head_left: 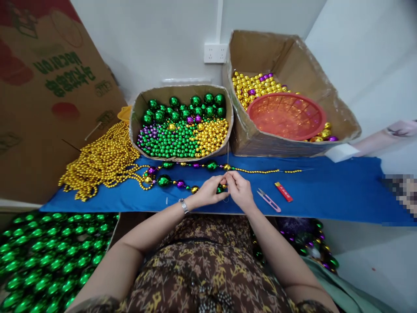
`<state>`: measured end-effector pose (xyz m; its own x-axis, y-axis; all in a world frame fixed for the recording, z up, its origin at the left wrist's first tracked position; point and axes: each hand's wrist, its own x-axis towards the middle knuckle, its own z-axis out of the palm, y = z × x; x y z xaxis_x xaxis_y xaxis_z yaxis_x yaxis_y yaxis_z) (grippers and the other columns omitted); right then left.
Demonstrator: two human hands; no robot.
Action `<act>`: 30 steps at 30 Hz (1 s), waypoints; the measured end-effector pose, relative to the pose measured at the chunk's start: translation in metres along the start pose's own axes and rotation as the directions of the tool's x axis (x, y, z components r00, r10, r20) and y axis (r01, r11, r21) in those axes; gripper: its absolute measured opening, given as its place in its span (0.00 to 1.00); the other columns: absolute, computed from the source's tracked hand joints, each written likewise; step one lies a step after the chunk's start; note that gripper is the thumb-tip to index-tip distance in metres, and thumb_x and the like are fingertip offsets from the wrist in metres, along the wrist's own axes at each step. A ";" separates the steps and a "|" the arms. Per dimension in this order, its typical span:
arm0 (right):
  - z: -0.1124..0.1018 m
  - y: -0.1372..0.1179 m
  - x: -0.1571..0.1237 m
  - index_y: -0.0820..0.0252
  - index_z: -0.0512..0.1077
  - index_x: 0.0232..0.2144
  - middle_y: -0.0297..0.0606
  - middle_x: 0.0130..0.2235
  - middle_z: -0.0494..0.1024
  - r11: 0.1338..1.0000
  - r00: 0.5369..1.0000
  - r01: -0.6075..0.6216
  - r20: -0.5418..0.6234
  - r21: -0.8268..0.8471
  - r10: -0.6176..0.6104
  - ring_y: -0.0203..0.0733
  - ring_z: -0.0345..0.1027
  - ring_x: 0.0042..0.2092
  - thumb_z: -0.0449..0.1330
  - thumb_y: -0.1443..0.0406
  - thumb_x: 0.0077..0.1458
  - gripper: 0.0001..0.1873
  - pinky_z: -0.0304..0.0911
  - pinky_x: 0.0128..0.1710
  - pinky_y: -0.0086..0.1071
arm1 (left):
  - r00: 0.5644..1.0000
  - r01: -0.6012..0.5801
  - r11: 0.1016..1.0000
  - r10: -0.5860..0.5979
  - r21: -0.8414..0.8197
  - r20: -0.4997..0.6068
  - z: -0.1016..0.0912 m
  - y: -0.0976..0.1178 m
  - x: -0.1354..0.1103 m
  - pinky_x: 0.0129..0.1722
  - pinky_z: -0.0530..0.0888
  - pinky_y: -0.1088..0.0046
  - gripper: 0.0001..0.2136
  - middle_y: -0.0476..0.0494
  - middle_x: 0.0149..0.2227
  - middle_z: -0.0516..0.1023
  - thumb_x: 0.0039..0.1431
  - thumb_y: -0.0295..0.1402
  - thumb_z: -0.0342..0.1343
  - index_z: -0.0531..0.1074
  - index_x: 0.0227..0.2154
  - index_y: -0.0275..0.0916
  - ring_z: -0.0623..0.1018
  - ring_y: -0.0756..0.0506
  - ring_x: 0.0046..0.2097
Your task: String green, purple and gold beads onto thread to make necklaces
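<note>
My left hand (209, 193) and my right hand (240, 190) meet at the front middle of the blue cloth (325, 187), fingertips pinched together. Between them sits a green bead (220, 189) at the end of a bead strand (169, 179) of green, purple and gold beads that runs left across the cloth. A thin thread rises from the fingers toward the bead box. A silver watch is on my left wrist.
A cardboard box of green, gold and purple beads (182, 126) stands behind my hands. A larger box (293, 78) holds gold beads and a red basket (286, 115). A gold bead pile (100, 161) lies left. Thread snips (269, 200) and a red lighter (283, 191) lie right. Green baubles (48, 256) fill the lower left.
</note>
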<state>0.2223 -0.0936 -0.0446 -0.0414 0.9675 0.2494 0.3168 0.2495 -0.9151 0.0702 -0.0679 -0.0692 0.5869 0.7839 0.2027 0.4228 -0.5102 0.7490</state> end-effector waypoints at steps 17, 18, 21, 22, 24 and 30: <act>-0.042 0.006 0.005 0.57 0.64 0.29 0.22 0.19 0.57 0.801 0.867 0.001 -0.401 0.598 0.298 0.25 0.49 0.19 0.62 0.48 0.53 0.20 0.50 0.17 0.18 | 0.995 0.056 0.785 -0.095 0.617 0.031 -0.012 -0.025 -0.019 0.36 0.71 0.68 0.15 0.41 0.46 0.72 0.61 0.44 0.54 0.68 0.45 0.40 0.71 0.41 0.46; -0.044 0.005 0.006 0.57 0.64 0.29 0.22 0.18 0.57 0.791 0.852 0.014 -0.421 0.612 0.311 0.25 0.49 0.19 0.62 0.48 0.53 0.20 0.50 0.17 0.18 | 0.994 0.061 0.777 -0.105 0.627 0.033 -0.014 -0.028 -0.020 0.37 0.71 0.67 0.14 0.41 0.45 0.72 0.61 0.44 0.54 0.68 0.44 0.40 0.71 0.41 0.46; -0.048 0.004 0.007 0.57 0.65 0.29 0.21 0.18 0.56 0.739 0.835 0.005 -0.409 0.674 0.368 0.24 0.47 0.18 0.64 0.49 0.51 0.20 0.48 0.17 0.18 | 0.993 0.066 0.755 -0.115 0.652 0.032 -0.017 -0.037 -0.024 0.37 0.71 0.66 0.14 0.40 0.45 0.72 0.61 0.43 0.54 0.69 0.44 0.40 0.71 0.40 0.46; -0.049 0.003 0.008 0.57 0.65 0.29 0.20 0.18 0.56 0.708 0.836 -0.009 -0.383 0.707 0.393 0.24 0.47 0.18 0.65 0.50 0.51 0.20 0.48 0.16 0.18 | 0.993 0.068 0.752 -0.113 0.655 0.028 -0.017 -0.039 -0.025 0.38 0.71 0.66 0.14 0.40 0.46 0.71 0.61 0.43 0.54 0.69 0.44 0.40 0.71 0.40 0.46; -0.051 0.002 0.008 0.57 0.65 0.29 0.20 0.18 0.56 0.615 0.836 -0.033 -0.315 0.788 0.449 0.24 0.48 0.18 0.65 0.51 0.51 0.18 0.49 0.16 0.17 | 0.995 0.062 0.756 -0.099 0.651 0.021 -0.017 -0.041 -0.027 0.39 0.72 0.65 0.15 0.40 0.46 0.71 0.61 0.43 0.54 0.68 0.46 0.40 0.71 0.40 0.46; -0.059 -0.004 0.010 0.56 0.65 0.29 0.19 0.18 0.54 0.327 0.851 -0.034 -0.145 0.944 0.505 0.25 0.53 0.20 0.66 0.60 0.52 0.13 0.60 0.22 0.17 | 0.999 0.021 0.780 -0.042 0.625 0.018 -0.015 -0.042 -0.029 0.40 0.72 0.64 0.19 0.38 0.49 0.69 0.62 0.44 0.52 0.64 0.51 0.39 0.71 0.40 0.46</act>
<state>0.2767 -0.0873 -0.0191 0.2620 0.9433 -0.2040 -0.7897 0.0880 -0.6071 0.0252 -0.0634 -0.0971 0.5813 0.7979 0.1595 0.7739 -0.6027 0.1945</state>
